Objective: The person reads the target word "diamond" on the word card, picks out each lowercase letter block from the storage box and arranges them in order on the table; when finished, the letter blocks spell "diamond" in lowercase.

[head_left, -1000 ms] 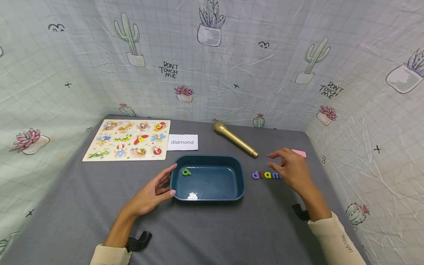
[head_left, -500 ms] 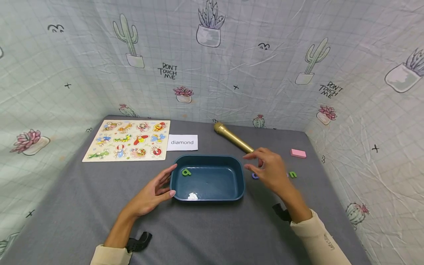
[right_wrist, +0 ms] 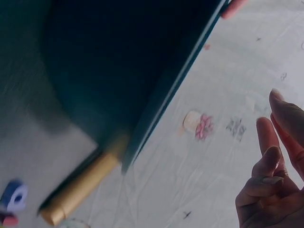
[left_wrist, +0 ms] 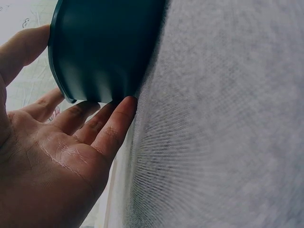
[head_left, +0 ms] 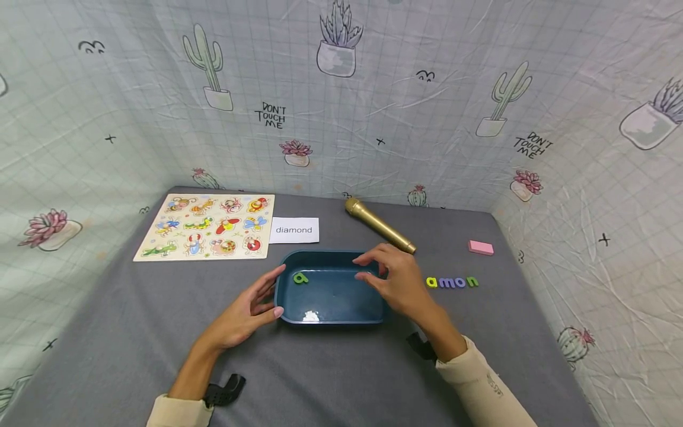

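A dark teal plastic tray (head_left: 331, 296) holds one green letter piece (head_left: 300, 277) near its far left corner. My left hand (head_left: 242, 311) rests against the tray's left end, thumb and fingertips touching the rim and outer wall with relaxed fingers, as the left wrist view also shows. Over the tray's right end hovers my right hand (head_left: 397, 281), thumb and index finger apart, nothing between them. Right of it, letter pieces "amon" (head_left: 452, 283) lie in a row. A purple d (right_wrist: 18, 195) shows in the right wrist view; in the head view the right hand hides it.
Behind the tray lies a gold microphone (head_left: 380, 226). At the back left are an insect picture board (head_left: 205, 228) and a white card (head_left: 294, 230) reading "diamond". A pink eraser-like block (head_left: 481, 248) sits far right. Printed cloth (head_left: 341, 118) walls surround the grey table.
My right hand has moved left from above the letter row to over the tray's right end, uncovering the green n, the o and then most of the row. My left hand stays in place.
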Available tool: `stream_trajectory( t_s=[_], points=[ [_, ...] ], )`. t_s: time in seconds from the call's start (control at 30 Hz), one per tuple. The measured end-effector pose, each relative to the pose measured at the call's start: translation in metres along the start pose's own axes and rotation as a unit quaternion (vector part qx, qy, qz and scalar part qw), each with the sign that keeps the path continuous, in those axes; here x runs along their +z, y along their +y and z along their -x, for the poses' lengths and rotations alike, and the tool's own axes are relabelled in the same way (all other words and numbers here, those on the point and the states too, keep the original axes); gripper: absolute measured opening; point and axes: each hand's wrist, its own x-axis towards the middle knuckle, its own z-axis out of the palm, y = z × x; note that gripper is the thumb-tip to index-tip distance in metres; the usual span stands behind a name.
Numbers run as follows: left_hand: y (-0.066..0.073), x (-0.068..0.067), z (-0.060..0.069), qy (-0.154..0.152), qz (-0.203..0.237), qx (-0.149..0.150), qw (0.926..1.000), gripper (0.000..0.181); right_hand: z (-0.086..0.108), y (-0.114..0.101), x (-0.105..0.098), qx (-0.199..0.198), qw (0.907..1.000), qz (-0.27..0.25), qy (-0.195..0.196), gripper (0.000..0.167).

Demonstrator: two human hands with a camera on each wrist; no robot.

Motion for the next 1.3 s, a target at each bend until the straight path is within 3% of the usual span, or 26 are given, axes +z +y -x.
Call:
stream_trajectory(
  t_s=[0.27, 0.7, 0.9, 1.3],
  points=[
    [0.0, 0.0, 0.0, 0.002, 0.0, -0.003, 1.0, 0.082, -0.008, -0.012, 0.028, -0.001, 0.9995, -0.029, -0.007, 0.027],
    [-0.001, -0.002, 0.0, 0.002, 0.0, -0.01, 0.9999, 0.082, -0.016, -0.022, 0.076, 0.034, 0.9965, -0.069, -0.033, 0.026],
    [-0.002, -0.002, 0.0, -0.001, 0.004, -0.007, 1.0, 0.082, -0.021, -0.025, 0.094, 0.045, 0.9955, -0.075, -0.037, 0.025],
    [-0.003, -0.003, 0.0, -0.005, 0.001, -0.001, 1.0, 0.081, -0.027, -0.024, 0.116, 0.076, 0.9916, -0.059, -0.086, 0.024]
  ],
)
